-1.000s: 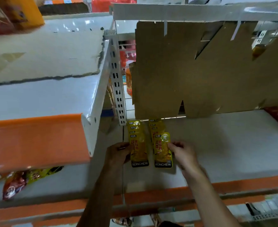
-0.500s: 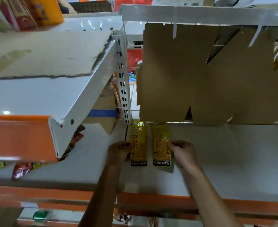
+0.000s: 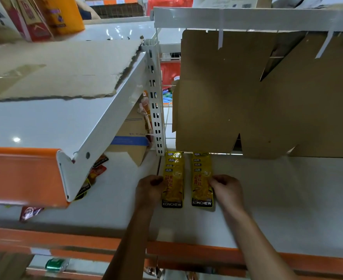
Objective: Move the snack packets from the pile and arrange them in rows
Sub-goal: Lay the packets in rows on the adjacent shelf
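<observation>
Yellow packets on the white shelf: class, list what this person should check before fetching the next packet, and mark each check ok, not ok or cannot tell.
1. Left row of yellow packets lies flat, running to the back: ok.
2. Right row of yellow packets runs parallel, with a gap between the rows: ok.
3. Front labels level: not ok, left sits slightly nearer.
4. Left hand and right hand let go: not ok, both pinch the outer edges.
5. Bare shelf to the right for more rows: ok.
6. Pile within reach: cannot tell.
</observation>
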Motion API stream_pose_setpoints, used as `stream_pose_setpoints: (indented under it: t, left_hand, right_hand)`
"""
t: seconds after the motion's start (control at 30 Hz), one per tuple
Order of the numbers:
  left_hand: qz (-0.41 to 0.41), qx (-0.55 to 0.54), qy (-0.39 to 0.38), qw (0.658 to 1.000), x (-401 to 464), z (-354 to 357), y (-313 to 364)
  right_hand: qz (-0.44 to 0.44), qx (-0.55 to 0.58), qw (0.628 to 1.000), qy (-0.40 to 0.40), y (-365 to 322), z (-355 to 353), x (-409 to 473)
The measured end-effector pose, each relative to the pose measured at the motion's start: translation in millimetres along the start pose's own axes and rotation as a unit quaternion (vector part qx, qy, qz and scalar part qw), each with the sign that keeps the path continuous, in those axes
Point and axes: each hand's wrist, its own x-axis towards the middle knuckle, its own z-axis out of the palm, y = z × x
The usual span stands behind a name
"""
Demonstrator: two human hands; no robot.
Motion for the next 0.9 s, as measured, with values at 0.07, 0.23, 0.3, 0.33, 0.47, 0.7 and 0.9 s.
stream_pose_setpoints:
  t: [0.07,0.23,0.3,0.33,0.47,0.7,0.9]
  left_hand:
    - [0.005,0.006,0.004,1.0,1.8,0.8,-2.2]
    - [0.002,0.011,0.013,1.0,3.2,2.2,-3.2]
    - [0.006,0.021,0.015,1.0,3.9,2.2,-3.9]
    - [0.008,0.025,0.014,1.0,4.1,2.0,-4.5]
    - [0.011,0.023,0.006,1.0,4.0,0.4,-8.1]
    - [0.022,0.047,0.012,0.999,2.3,1.6,-4.9]
    - [0.019,0.057,0.013,0.998,-1.8,1.3,-0.8]
  right_hand:
    - [-0.003,-0.013,1.0,-0.003,1.7,-1.2,-0.4]
    - [-0.023,-0.043,0.999,-0.002,-1.3,-3.4,-3.1]
    - [-0.029,-0.057,0.998,0.001,-2.7,-4.2,-3.7]
    - [-0.03,-0.057,0.998,0.001,-2.3,-4.5,-3.7]
    - [-0.037,-0.057,0.998,-0.005,-2.2,-6.3,-4.2]
    - [-0.047,-0.099,0.994,-0.013,-6.4,-10.9,-5.7]
    - [-0.053,-0.118,0.992,-0.012,-5.8,-12.1,-6.0]
